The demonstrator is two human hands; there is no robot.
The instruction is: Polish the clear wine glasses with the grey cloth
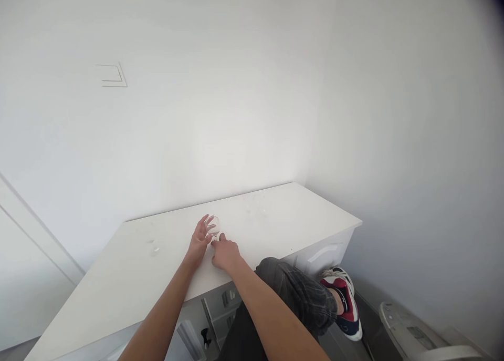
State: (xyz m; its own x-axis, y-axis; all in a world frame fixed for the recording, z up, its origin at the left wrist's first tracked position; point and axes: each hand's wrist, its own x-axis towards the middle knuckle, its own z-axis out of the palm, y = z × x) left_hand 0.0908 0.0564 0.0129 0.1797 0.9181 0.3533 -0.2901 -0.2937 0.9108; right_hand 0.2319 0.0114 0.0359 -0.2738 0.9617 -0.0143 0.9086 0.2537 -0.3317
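"Right hand (226, 253) is sitting closest, knuckles up, fingers curling in by the near, lower end of a clear glass (213, 228). Can't tell if it's actually pinching anything down there."

"So who's holding it?"

"Left hand (199, 240), pretty clearly. It's gripping the glass from the left side, thumb low and fingers up, so that one's sitting nearer. From the right hand, the glass is lying forward and a bit left."

"And the long axis?"

"Rounded part is pointing away from the body, I think, but it's so see-through I'm not swearing to the tilt."

"Anything past that?"

"Some faint clear things (255, 207) are showing up farther back and to the right on the white desk (307, 211), and the plain wall (220, 114) is rising behind."
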